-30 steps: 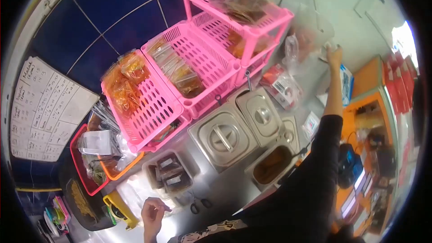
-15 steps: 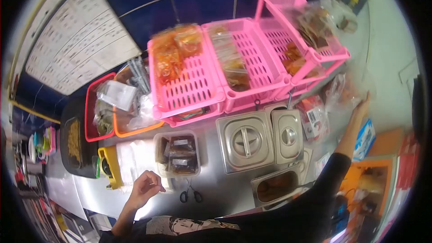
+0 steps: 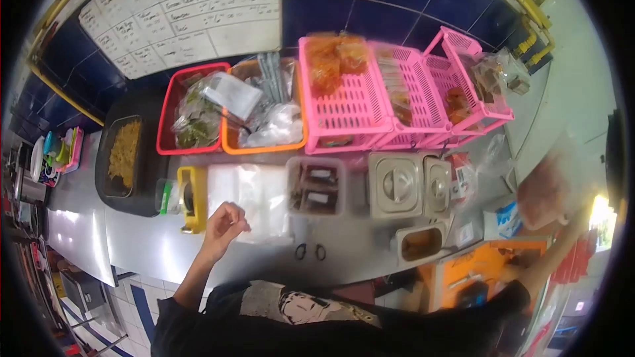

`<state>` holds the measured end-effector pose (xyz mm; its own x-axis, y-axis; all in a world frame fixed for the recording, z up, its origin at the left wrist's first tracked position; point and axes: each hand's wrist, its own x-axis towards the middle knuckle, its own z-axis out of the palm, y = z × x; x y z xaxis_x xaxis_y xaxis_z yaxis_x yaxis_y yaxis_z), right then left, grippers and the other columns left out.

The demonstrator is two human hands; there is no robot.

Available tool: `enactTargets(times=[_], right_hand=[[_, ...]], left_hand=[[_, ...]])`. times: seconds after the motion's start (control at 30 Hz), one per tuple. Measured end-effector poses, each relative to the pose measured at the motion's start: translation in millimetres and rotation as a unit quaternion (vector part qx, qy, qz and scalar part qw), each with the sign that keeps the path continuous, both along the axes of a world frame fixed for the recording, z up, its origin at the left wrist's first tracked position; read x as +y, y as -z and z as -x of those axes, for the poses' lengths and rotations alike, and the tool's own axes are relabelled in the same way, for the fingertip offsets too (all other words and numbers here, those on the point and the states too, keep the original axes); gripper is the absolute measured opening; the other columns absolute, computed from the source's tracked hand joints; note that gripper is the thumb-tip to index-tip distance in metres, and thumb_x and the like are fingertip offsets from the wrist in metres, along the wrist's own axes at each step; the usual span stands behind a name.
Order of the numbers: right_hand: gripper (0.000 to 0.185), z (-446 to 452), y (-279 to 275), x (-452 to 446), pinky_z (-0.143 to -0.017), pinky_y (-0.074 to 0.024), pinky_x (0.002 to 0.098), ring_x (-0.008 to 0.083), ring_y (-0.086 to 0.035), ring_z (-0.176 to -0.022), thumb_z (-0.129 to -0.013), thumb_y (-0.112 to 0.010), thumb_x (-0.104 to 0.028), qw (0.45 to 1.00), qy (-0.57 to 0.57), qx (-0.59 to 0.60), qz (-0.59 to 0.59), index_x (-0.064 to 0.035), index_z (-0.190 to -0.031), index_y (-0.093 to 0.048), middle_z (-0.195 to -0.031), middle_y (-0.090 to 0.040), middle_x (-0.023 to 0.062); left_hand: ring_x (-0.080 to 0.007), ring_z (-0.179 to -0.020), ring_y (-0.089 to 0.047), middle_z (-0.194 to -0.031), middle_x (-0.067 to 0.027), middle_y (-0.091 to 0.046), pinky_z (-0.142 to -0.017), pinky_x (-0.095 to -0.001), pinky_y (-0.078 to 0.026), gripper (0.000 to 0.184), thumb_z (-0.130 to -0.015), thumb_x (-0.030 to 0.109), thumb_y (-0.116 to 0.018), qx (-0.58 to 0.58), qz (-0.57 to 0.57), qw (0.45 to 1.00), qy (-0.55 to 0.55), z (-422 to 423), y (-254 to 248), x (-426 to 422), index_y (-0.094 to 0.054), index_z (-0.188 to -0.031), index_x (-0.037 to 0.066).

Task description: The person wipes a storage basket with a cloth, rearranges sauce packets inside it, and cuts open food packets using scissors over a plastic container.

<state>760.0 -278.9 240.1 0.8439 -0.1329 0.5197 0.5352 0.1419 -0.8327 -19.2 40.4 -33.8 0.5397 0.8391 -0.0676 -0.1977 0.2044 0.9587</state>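
My left hand (image 3: 226,226) hovers over the steel counter at the edge of a stack of clear plastic sheets or bags (image 3: 254,192). Its fingers are loosely curled in, and nothing shows in them. Far to the right, my right hand (image 3: 577,217) is smeared by motion and grips a clear plastic bag (image 3: 546,188) with reddish contents, raised off the counter. Black-handled scissors (image 3: 311,251) lie in front of a clear tub (image 3: 291,188) holding dark packets. A yellow tape dispenser (image 3: 192,215) stands left of the stack.
Pink baskets (image 3: 344,119) with bagged food line the back, beside an orange basket (image 3: 264,149) and a red basket (image 3: 161,125). Lidded steel containers (image 3: 395,188) and an open steel pan (image 3: 421,243) sit to the right. A black tray (image 3: 109,188) of brownish food is at left.
My right hand has lifted the bag off the counter's right end and drawn it toward me, to the right. The view has turned; my left hand stays near the plastic stack.
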Motion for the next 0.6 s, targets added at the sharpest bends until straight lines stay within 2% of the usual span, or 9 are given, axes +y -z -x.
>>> enactTargets(times=[0.17,0.23,0.33,0.43,0.47,0.5,0.53,0.57,0.6], right_hand=[[0.033,223.4,-101.2,20.4,-0.052,-0.0411,0.0254,0.0141,-0.051,-0.062,-0.080,-0.061,-0.021,0.995,-0.023,-0.090,0.022,0.0052,-0.100,-0.057,-0.086,-0.060,0.0128],[0.033,306.1,-117.7,31.5,-0.049,-0.0388,0.0232,0.0124,-0.049,-0.058,-0.080,-0.060,-0.020,0.992,-0.047,-0.111,0.027,0.0050,-0.101,-0.057,-0.084,-0.060,0.0127],[0.032,424.3,-121.8,46.7,-0.043,-0.0353,0.0199,0.0099,-0.046,-0.052,-0.080,-0.059,-0.019,0.988,-0.090,-0.115,0.045,0.0048,-0.102,-0.057,-0.082,-0.059,0.0126],[0.032,528.6,-96.4,67.7,-0.038,-0.0318,0.0166,0.0073,-0.043,-0.046,-0.081,-0.058,-0.019,0.984,-0.138,-0.063,0.098,0.0046,-0.103,-0.056,-0.079,-0.059,0.0125],[0.026,548.4,-74.3,69.4,-0.041,-0.0394,0.0168,0.0080,-0.047,-0.047,-0.080,-0.055,-0.010,0.977,-0.143,-0.049,0.151,0.0062,-0.099,-0.059,-0.070,-0.061,0.0118],[0.043,523.1,-41.4,44.1,-0.063,-0.0432,0.0253,0.0129,-0.052,-0.071,-0.078,-0.060,-0.020,0.939,-0.108,-0.116,0.305,0.0054,-0.112,-0.052,-0.090,-0.059,0.0119],[0.052,541.6,-5.1,46.6,-0.074,-0.0449,0.0284,0.0142,-0.054,-0.084,-0.078,-0.063,-0.024,0.921,-0.143,-0.153,0.327,0.0042,-0.119,-0.048,-0.099,-0.058,0.0117],[0.062,560.1,31.4,49.1,-0.084,-0.0466,0.0314,0.0155,-0.057,-0.097,-0.077,-0.065,-0.028,0.901,-0.180,-0.189,0.345,0.0031,-0.127,-0.044,-0.109,-0.058,0.0114],[0.051,604.6,58.0,69.2,-0.075,-0.0453,0.0279,0.0130,-0.056,-0.089,-0.077,-0.065,-0.024,0.911,-0.294,-0.074,0.281,0.0007,-0.119,-0.047,-0.105,-0.058,0.0093]], left_hand=[[-0.0130,-0.074,-0.050,-0.081,-0.0027,-0.044,-0.073,-0.0293,-0.045,0.014,-0.088,0.008,-0.054,-0.053,-0.047,0.997,-0.039,55.3,-1.1,-2.7,-0.041,-0.083,0.008],[-0.0152,-0.077,-0.052,-0.081,-0.0040,-0.046,-0.073,-0.0310,-0.045,0.016,-0.090,0.016,-0.053,-0.081,-0.069,0.993,-0.054,82.9,-4.8,-4.5,-0.041,-0.082,0.008],[-0.0150,-0.078,-0.052,-0.082,-0.0045,-0.046,-0.074,-0.0306,-0.044,0.020,-0.090,0.021,-0.053,-0.090,-0.090,0.990,-0.066,127.1,-15.4,-10.5,-0.040,-0.082,0.009],[-0.0188,-0.090,-0.053,-0.095,-0.0106,-0.052,-0.082,-0.0342,-0.042,0.022,-0.089,0.024,-0.055,-0.093,-0.116,0.989,-0.026,172.7,-33.3,-26.5,-0.044,-0.092,0.006],[-0.0205,-0.095,-0.053,-0.102,-0.0134,-0.053,-0.086,-0.0358,-0.041,0.024,-0.088,0.025,-0.055,-0.100,-0.138,0.985,-0.005,188.3,-39.6,-33.1,-0.045,-0.097,0.004],[-0.0261,-0.115,-0.045,-0.123,-0.0198,-0.046,-0.097,-0.0401,-0.034,0.044,-0.087,0.032,-0.054,-0.083,-0.158,0.983,0.051,208.8,-40.1,-37.2,-0.042,-0.116,0.002],[-0.0261,-0.115,-0.045,-0.123,-0.0198,-0.046,-0.097,-0.0401,-0.034,0.044,-0.087,0.032,-0.054,-0.080,-0.159,0.983,0.051,224.1,-44.3,-44.8,-0.042,-0.116,0.002],[-0.0277,-0.121,-0.040,-0.130,-0.0203,-0.040,-0.100,-0.0414,-0.031,0.055,-0.087,0.038,-0.053,-0.076,-0.156,0.983,0.054,233.8,-50.0,-53.9,-0.036,-0.124,0.001],[-0.0293,-0.127,-0.034,-0.136,-0.0209,-0.034,-0.103,-0.0427,-0.028,0.066,-0.086,0.044,-0.051,-0.071,-0.153,0.984,0.056,247.1,-52.3,-61.1,-0.031,-0.131,0.001]])
